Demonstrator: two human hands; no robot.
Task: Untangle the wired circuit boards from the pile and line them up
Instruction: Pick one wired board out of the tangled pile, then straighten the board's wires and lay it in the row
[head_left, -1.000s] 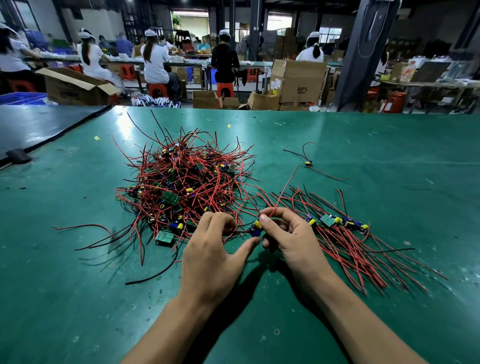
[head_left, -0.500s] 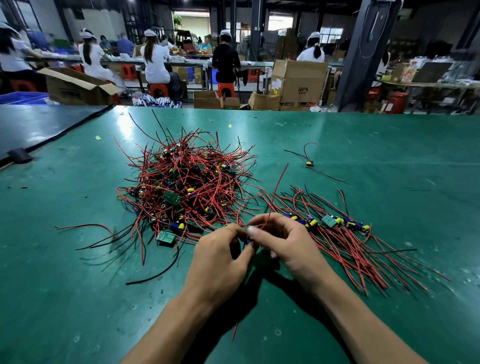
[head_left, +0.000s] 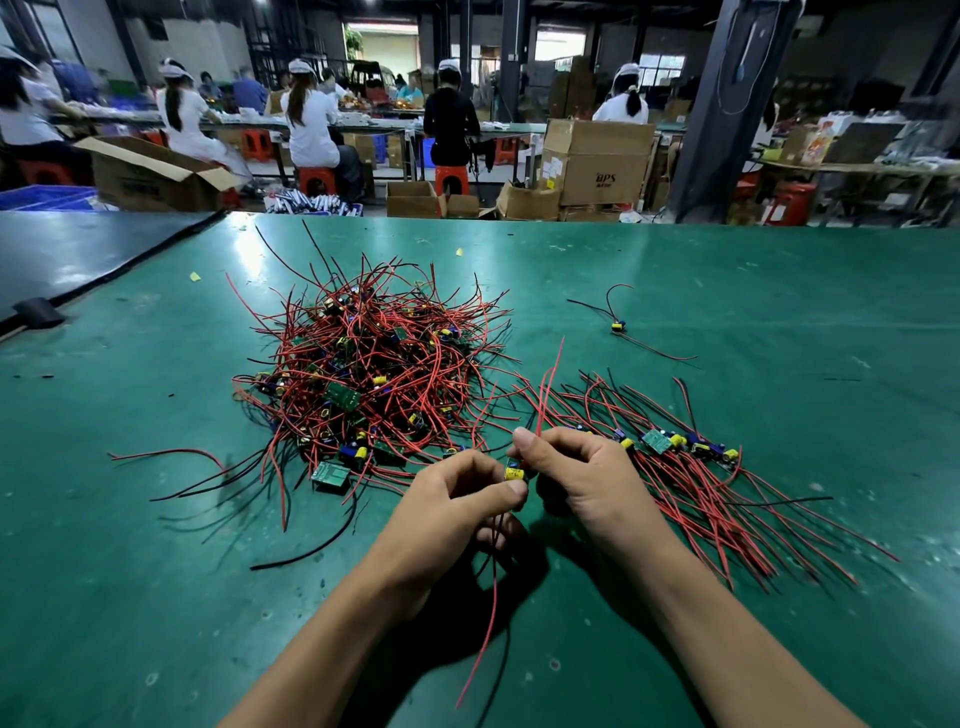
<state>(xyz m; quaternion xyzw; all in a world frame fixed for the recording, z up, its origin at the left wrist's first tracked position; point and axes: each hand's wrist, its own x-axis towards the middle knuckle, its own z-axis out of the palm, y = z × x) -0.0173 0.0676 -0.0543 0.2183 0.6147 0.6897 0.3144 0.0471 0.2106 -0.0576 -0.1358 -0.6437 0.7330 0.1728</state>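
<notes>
Both hands meet just above the green table (head_left: 156, 597), each gripping the same small circuit board (head_left: 516, 474), whose yellow capacitor shows in the gap between them. The left hand (head_left: 457, 499) pinches it between thumb and curled forefinger. The right hand (head_left: 587, 478) holds its other side with curled fingers. One red wire (head_left: 545, 389) rises from the right fingertips, and a second red lead (head_left: 488, 623) hangs down between the wrists. Ahead and to the left of the hands lies the tangled pile (head_left: 374, 374) of red-wired boards, and one loose green board (head_left: 330, 477) sits left of the left hand. Just right of the right hand, the lined-up row (head_left: 675, 447) of boards lies with wires trailing toward the near right. A single stray board (head_left: 617, 326) lies well ahead of the right hand.
</notes>
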